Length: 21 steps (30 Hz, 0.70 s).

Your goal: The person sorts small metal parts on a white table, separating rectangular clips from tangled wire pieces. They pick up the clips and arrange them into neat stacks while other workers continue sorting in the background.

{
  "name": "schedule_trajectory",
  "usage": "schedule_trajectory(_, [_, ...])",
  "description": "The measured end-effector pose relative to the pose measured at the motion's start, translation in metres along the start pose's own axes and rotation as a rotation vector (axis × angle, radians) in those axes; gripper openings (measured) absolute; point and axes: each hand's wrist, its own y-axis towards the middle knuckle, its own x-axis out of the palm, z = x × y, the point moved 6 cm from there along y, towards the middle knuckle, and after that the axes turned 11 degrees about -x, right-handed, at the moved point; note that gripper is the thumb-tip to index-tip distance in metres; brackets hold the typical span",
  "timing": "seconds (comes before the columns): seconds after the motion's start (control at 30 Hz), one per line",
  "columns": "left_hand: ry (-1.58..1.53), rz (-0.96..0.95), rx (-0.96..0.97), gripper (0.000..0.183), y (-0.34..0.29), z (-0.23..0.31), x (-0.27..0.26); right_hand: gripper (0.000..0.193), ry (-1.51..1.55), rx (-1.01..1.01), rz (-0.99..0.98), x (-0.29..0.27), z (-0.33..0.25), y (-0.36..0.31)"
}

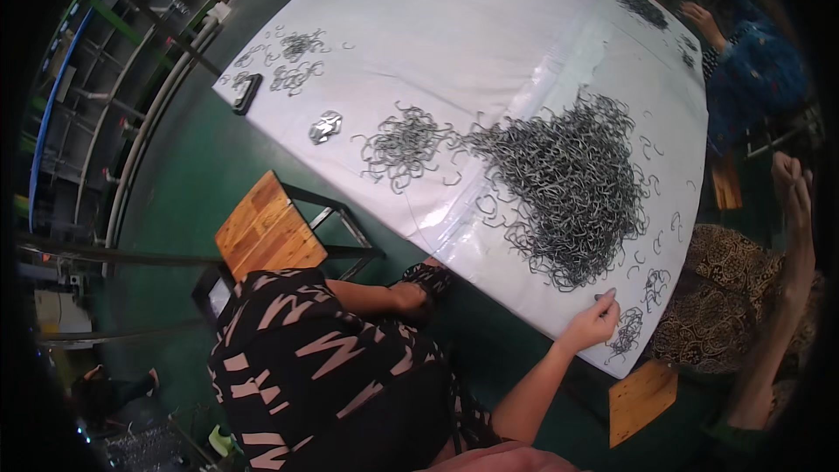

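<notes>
white table, green floor, wooden stool

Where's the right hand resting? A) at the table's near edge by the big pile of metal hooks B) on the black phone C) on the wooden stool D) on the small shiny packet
A: the right hand lies on the white table edge, just below the big pile of metal hooks.

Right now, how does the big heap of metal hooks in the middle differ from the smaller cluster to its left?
The big heap is much larger, dense and dark; the smaller cluster is thin, with white table showing through. The heap lies nearer the right hand; the cluster lies nearer the shiny packet. Both are grey curved wire pieces.
</notes>
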Motion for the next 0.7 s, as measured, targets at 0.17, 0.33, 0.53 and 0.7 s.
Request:
schedule_trajectory(0.17, [-0.125,0.39,0.277,0.022,-0.138,0.027,-0.109,0.03,-0.3,-0.22,-0.175,0.027,-0.041,0.001])
schedule_trajectory(0.33, [-0.305,1.027,0.382,0.057,-0.167,0.084,-0.243,0.03,-0.381,-0.182,-0.195,0.024,-0.035,0.007])
schedule_trajectory(0.53, [-0.324,1.163,-0.094,0.085,-0.049,0.113,-0.321,0.03,-0.416,-0.213,-0.223,0.027,-0.032,0.012])
schedule_trajectory(0.7, [-0.499,1.236,-0.086,0.077,0.029,0.163,-0.364,0.031,-0.427,-0.182,-0.248,0.03,-0.024,0.011])
